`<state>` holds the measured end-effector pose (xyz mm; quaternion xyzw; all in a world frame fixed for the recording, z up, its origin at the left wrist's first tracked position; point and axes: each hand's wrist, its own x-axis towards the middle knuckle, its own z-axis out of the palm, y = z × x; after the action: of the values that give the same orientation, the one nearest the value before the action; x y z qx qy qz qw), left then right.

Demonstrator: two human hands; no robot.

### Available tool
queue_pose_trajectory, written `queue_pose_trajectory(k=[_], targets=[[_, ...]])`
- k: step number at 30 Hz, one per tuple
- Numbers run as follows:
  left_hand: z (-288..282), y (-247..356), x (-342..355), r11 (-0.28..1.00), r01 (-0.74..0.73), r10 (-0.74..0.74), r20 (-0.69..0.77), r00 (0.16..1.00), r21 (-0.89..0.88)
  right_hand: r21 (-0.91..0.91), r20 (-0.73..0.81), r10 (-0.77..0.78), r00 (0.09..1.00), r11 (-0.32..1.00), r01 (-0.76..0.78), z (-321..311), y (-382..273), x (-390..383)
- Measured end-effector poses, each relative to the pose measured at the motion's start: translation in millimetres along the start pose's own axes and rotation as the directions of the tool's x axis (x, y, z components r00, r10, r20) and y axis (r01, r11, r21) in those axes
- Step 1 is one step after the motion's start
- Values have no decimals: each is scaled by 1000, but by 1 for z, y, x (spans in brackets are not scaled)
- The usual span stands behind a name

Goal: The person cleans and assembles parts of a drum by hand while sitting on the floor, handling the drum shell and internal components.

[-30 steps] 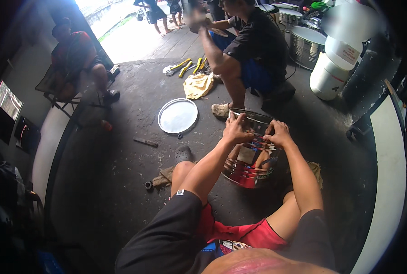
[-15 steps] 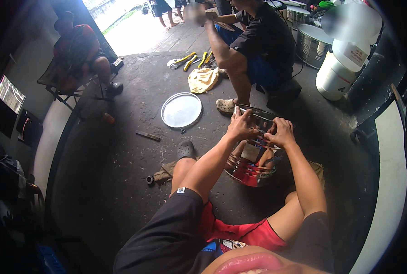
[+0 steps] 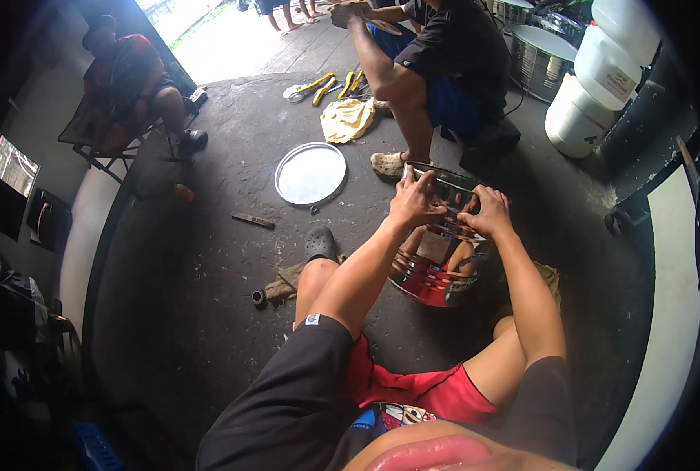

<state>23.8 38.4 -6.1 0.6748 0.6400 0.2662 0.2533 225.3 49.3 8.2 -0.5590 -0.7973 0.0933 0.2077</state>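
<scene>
The drum (image 3: pixel 435 289) was gripped near its top by the left hand (image 3: pixel 414 202) and the right hand (image 3: pixel 488 212), both partly curled, thumbs laid along its wall. It was positioned between the legs (image 3: pixel 313 287).

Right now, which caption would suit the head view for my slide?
Left hand and right hand hold a shiny metal cylinder; a pale disc lies nearby.

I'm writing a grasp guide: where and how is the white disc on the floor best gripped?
Probably pinch the white disc by its rim, coming from its left: it lies flat, and a small dark piece sits by its near edge.
</scene>
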Motion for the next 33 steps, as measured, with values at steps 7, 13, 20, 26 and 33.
queue_pose_trajectory(k=[7,13,20,26,33], targets=[[6,-2,4,1000,-12,12,-23,1000,10,2,-22,-7,1000,1000,7,0,0,3],[3,0,4,1000,5,-5,-29,1000,13,4,48,22,999,1000,-23,2,-2,7],[2,3,-1,999,36,-33,-90,995,34,2,36,15,999,1000,-15,1,-4,5],[4,-15,14,989,-118,111,-78,991,-85,-40,80,66,995,997,-63,0,-3,3],[22,-20,14,999,-38,31,-157,987,-39,-55,9,78,997,996,-77,8,-6,5]])
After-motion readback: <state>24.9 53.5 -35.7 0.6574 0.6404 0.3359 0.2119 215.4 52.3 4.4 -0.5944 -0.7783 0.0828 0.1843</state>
